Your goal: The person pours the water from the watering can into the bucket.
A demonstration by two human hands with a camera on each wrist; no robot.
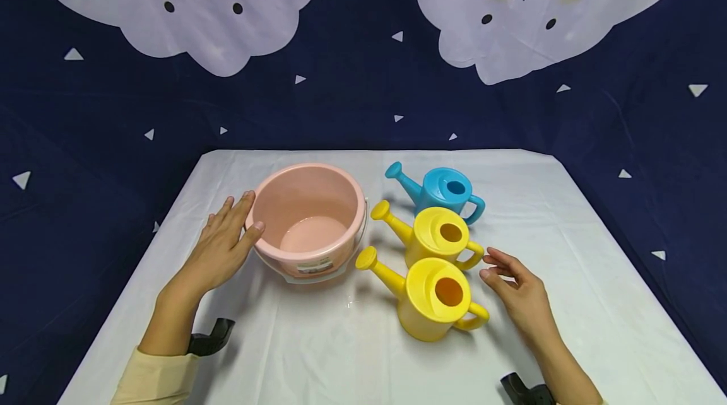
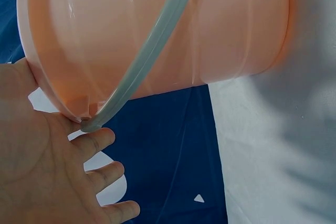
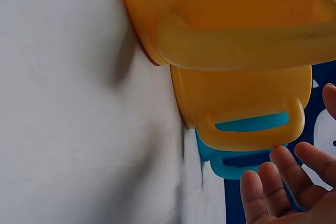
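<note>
A pink bucket (image 1: 309,203) with a grey-white handle (image 2: 152,45) stands upright on the table. My left hand (image 1: 224,244) rests against its left rim, fingers straight and spread; the left wrist view shows the palm (image 2: 42,156) beside the rim. To the bucket's right stand three watering cans in a row: a blue one (image 1: 440,187) at the back, a yellow one (image 1: 426,238) in the middle and another yellow one (image 1: 420,304) in front. Just right of the middle can's handle, my right hand (image 1: 522,294) hovers with loosely bent fingers, holding nothing.
A white cloth (image 1: 307,348) covers the table. Behind it hangs a dark blue curtain (image 1: 352,108) with clouds and small triangles. The spouts of the cans point left toward the bucket. A black wrist mount (image 1: 211,337) sits on the left forearm.
</note>
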